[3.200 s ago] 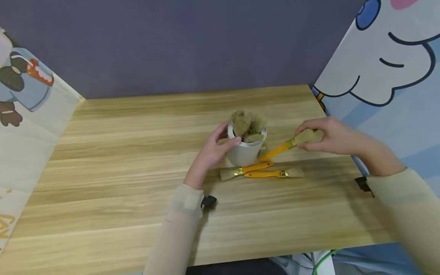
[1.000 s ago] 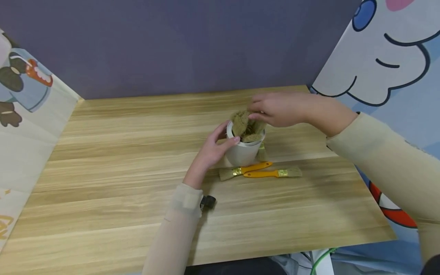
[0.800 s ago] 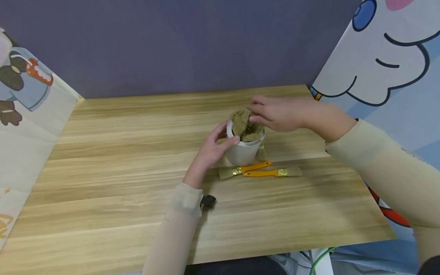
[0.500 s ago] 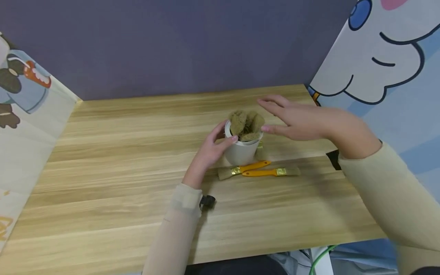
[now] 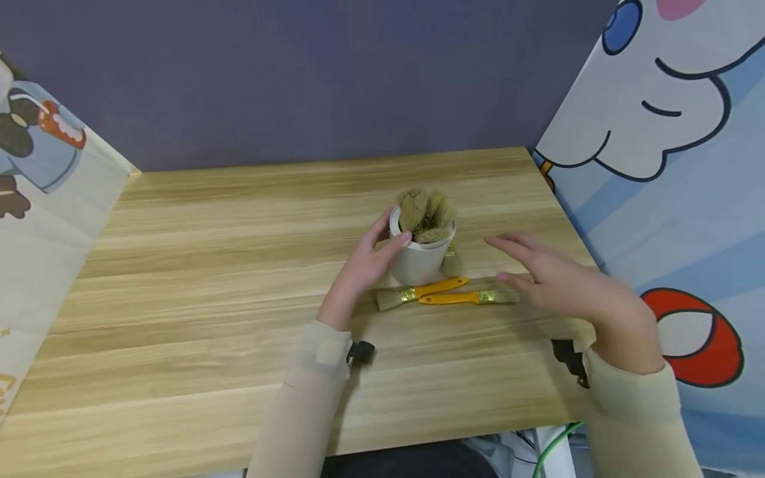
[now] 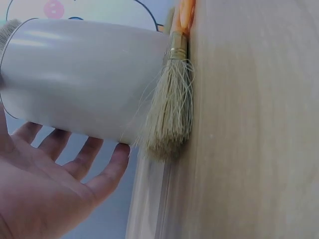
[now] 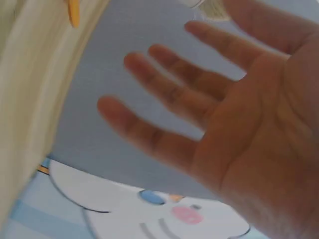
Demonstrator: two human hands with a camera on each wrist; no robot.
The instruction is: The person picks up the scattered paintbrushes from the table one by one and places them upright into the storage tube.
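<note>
So the white cup was standing on the tabletop with a bunch of brushes in it, bristles up, presumably handles down so they'd sit deep and not flop out. The left hand was curled round its left side, thumb at the rim and fingers clamped on the wall, I'd guess to stop a light cup from tipping. Two more lay flat just in front: the left brush with bristles pointing left, the right brush the opposite way, handles close alongside each other. A third brush poked out by the cup's right side, handle hidden from the head view. Pose-wise, the left forearm reached straight in, while the right hand hung above the tabletop, pointing towards the cup, fingers spread apart, fairly straight and holding nothing
</note>
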